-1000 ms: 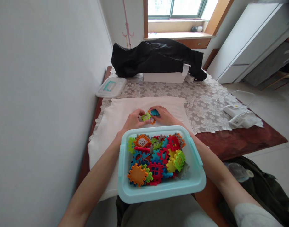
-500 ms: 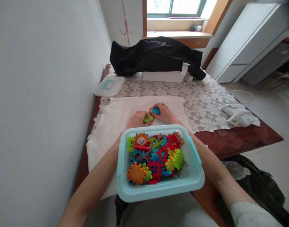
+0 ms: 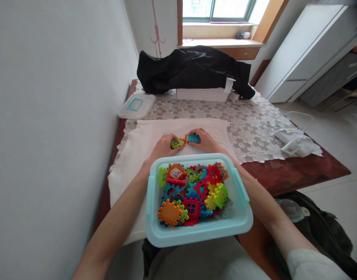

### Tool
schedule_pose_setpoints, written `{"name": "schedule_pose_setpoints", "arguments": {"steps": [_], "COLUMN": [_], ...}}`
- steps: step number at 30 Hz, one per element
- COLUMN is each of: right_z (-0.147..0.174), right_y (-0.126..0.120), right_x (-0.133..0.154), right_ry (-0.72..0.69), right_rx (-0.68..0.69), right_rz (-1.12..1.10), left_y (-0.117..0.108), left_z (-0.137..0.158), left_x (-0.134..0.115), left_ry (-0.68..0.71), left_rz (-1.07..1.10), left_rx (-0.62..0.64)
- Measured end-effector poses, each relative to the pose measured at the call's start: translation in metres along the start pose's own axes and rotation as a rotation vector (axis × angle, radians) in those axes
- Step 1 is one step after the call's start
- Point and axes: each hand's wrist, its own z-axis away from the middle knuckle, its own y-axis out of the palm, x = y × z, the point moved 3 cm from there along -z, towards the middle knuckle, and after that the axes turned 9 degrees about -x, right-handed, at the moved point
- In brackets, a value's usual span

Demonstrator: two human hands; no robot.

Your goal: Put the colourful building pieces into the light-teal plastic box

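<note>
My left hand [image 3: 164, 147] is closed on a green building block piece [image 3: 176, 143] with window-like holes; a bit of orange shows at its right edge. Just to the right, my right hand [image 3: 205, 140] grips a blue building block piece [image 3: 193, 138] that has an orange piece along its left side. A narrow gap lies between the two held parts, above the white cloth [image 3: 155, 130]. Closer to me stands a light blue tub [image 3: 197, 238] full of notched plastic pieces in red, orange, green, yellow, blue and grey. My fingers partly cover both held parts.
A clear lid with a teal handle [image 3: 137, 107] lies at the table's left. Black fabric [image 3: 193, 70] covers a white box [image 3: 202, 94] at the back. A white device with a cable [image 3: 292, 142] sits at right. The wall [image 3: 64, 97] runs close on my left.
My left hand has moved left with the green piece, and a gap has opened between it and the blue piece. My right hand has shifted slightly right.
</note>
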Motion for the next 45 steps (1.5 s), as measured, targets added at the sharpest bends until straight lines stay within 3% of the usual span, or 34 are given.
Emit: {"name": "schedule_pose_setpoints", "arguments": {"steps": [12,19,23,27,31,34,37,39,42,45], "right_z": [0.004,0.003,-0.005,-0.011,-0.003,0.007,0.014,0.011,0.003,0.002], "right_y": [0.001,0.001,-0.003,-0.026,-0.074,-0.104,-0.108,-0.097,-0.067,-0.029], "right_x": [0.010,0.007,0.001,0.016,0.059,0.098,0.116,0.110,0.076,0.045], "right_ry": [-0.042,0.053,0.186,0.249,0.181,-0.005,-0.145,-0.126,0.074,0.099], "right_rx": [0.061,0.039,-0.015,-0.071,0.059,0.322,0.533,0.437,0.069,0.017], "right_rz": [0.065,0.016,-0.223,-0.590,-0.764,-0.798,-0.783,-0.781,-0.641,-0.367], "left_y": [0.000,-0.005,-0.010,-0.034,-0.089,-0.124,-0.136,-0.132,-0.105,-0.061], "left_z": [0.000,0.001,-0.003,-0.006,0.009,0.033,0.050,0.048,0.031,0.015], "left_x": [-0.005,-0.006,0.000,-0.001,-0.037,-0.081,-0.111,-0.109,-0.075,-0.030], "left_ry": [0.073,-0.027,-0.218,-0.382,-0.268,-0.118,0.027,0.031,-0.092,-0.179], "left_rz": [0.025,0.031,0.241,0.678,0.870,0.819,0.687,0.631,0.617,0.557], "left_rx": [0.025,-0.005,-0.101,-0.157,-0.028,0.262,0.500,0.420,0.114,-0.051]}}
